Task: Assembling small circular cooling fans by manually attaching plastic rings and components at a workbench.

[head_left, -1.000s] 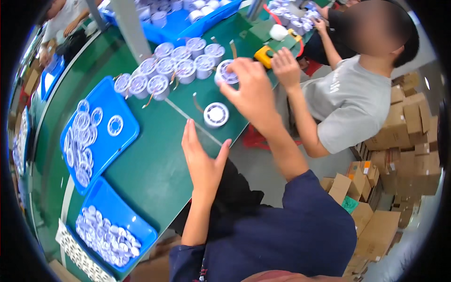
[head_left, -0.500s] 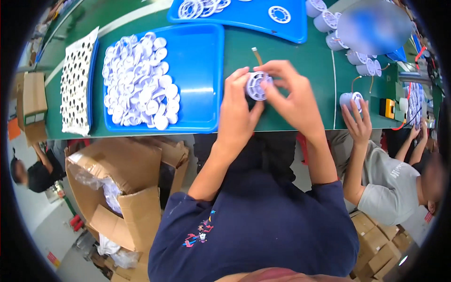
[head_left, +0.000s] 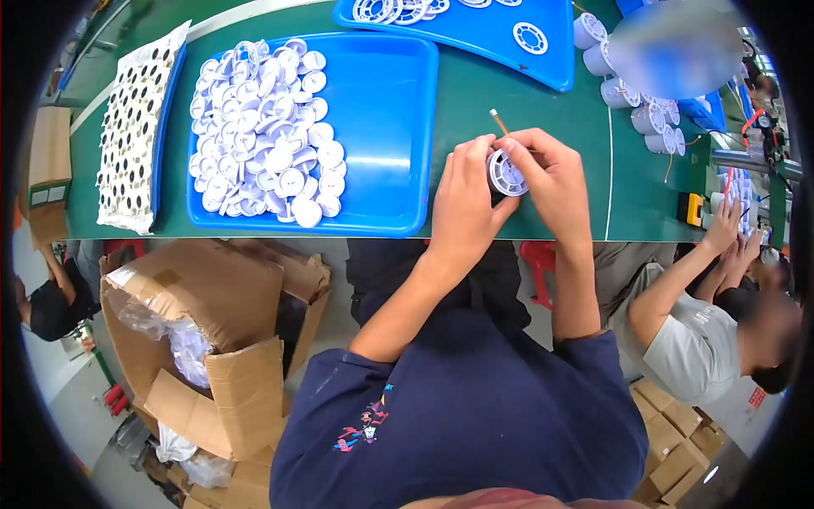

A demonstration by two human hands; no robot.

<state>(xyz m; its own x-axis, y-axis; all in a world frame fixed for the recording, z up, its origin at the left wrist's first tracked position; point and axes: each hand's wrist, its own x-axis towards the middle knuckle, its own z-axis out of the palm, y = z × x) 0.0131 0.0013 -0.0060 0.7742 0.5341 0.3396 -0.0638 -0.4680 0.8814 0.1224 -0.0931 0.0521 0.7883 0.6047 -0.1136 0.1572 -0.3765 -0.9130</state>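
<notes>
A green worktable (head_left: 543,127) fills the upper half of the view, its near edge running straight across the middle from nine to three o'clock. At about eleven o'clock a large blue tray (head_left: 390,136) holds a heap of small white round caps (head_left: 263,136) piled toward its left side, leaving its right half bare blue. At seven o'clock, below the table edge, an open brown cardboard box (head_left: 203,339) stands with clear plastic bags spilling from it. At twelve to one o'clock a second blue tray (head_left: 509,51) carries white rings. At ten o'clock lies a white perforated sheet (head_left: 136,127). At two o'clock stand white cylindrical cups (head_left: 623,93); a co-worker's hands (head_left: 729,229) rest at three o'clock.

Just above centre, over bare green table beside the large tray's right rim, the left hand (head_left: 462,204) and right hand (head_left: 551,182) both close around a small white round spool (head_left: 507,174), held between their fingertips. A thin brown stick (head_left: 498,121) pokes up behind it.
</notes>
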